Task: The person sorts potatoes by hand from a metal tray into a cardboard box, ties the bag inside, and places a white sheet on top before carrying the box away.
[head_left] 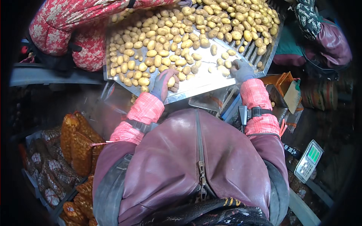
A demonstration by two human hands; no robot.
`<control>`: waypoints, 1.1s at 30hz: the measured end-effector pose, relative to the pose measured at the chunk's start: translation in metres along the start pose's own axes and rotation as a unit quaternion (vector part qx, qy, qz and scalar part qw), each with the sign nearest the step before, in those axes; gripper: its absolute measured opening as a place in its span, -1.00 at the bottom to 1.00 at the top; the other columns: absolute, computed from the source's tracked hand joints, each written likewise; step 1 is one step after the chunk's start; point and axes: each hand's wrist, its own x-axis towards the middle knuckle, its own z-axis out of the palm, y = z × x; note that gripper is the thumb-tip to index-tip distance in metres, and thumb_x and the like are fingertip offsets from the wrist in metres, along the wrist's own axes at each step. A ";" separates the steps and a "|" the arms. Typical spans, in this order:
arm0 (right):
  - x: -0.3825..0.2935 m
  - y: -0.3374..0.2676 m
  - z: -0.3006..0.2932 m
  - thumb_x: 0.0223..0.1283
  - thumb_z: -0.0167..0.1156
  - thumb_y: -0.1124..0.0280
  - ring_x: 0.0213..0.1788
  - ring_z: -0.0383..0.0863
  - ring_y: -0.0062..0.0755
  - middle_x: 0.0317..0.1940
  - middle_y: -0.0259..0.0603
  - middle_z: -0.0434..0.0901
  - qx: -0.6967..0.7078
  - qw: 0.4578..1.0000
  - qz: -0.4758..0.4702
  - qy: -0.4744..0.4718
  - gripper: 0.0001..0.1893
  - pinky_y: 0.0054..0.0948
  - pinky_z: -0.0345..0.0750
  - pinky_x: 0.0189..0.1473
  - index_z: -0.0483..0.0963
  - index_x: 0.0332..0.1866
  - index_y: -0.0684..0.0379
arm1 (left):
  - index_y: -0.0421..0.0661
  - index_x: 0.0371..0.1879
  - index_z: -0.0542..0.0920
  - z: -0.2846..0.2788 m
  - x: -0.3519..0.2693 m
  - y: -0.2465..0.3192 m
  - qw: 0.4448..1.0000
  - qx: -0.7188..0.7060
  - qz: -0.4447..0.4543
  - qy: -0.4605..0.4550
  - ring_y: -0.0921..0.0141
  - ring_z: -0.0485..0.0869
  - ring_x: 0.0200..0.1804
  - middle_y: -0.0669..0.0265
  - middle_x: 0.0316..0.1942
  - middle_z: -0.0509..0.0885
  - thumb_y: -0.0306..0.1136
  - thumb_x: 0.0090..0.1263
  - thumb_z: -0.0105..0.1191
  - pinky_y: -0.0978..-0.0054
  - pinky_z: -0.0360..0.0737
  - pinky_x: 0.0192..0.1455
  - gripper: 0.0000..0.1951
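Many potatoes (158, 45) lie over a metal sorting table (210, 82) in front of me, thickest at its far side. My left hand (167, 82), in a grey and pink work glove, is at the table's near edge with its fingers curled around a potato (171, 82). My right hand (241, 70), in a grey glove, rests at the right part of the metal sheet, beside several loose potatoes (224, 69). Its fingertips are partly hidden, so I cannot tell whether it holds one. Metal bars (250, 52) form a grate at the table's right side.
A person in a red floral sleeve (79, 19) leans over the table at far left; another person in a maroon garment (333, 42) is at far right. Orange mesh sacks (80, 144) stand at lower left. A digital scale display (308, 161) stands at lower right; an orange crate (282, 82) sits beside the table.
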 end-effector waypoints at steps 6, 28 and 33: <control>-0.009 -0.057 -0.030 0.12 0.27 0.15 0.00 0.71 -0.04 -0.13 0.02 0.71 0.317 0.944 0.079 0.051 -0.63 -0.19 0.61 0.08 0.65 -0.07 0.20 | -0.26 0.20 0.48 0.010 -0.018 0.038 0.999 -0.044 0.004 -0.017 0.46 0.63 -0.39 0.17 -0.17 0.67 -0.24 0.49 -0.01 0.53 0.58 -0.41 -0.58; 0.051 -0.180 0.001 0.16 0.38 0.03 0.11 0.67 -0.19 0.04 -0.02 0.67 0.426 0.893 -0.036 -0.139 -0.38 -0.24 0.57 0.15 0.48 0.28 0.09 | -0.12 0.36 0.44 -0.054 0.014 0.019 0.964 -0.224 -0.070 -0.128 0.08 0.70 0.07 0.06 0.27 0.55 -0.03 0.52 0.04 0.49 0.69 -0.30 -0.45; 0.015 -0.203 -0.030 0.25 0.40 0.14 0.11 0.60 -0.28 0.09 -0.12 0.61 0.366 0.892 -0.240 -0.112 -0.41 -0.33 0.57 0.14 0.47 0.32 0.19 | -0.21 0.43 0.33 -0.035 0.012 0.032 0.960 -0.221 -0.076 -0.154 0.15 0.73 0.12 0.05 0.26 0.60 0.17 0.61 -0.27 0.41 0.74 -0.45 -0.31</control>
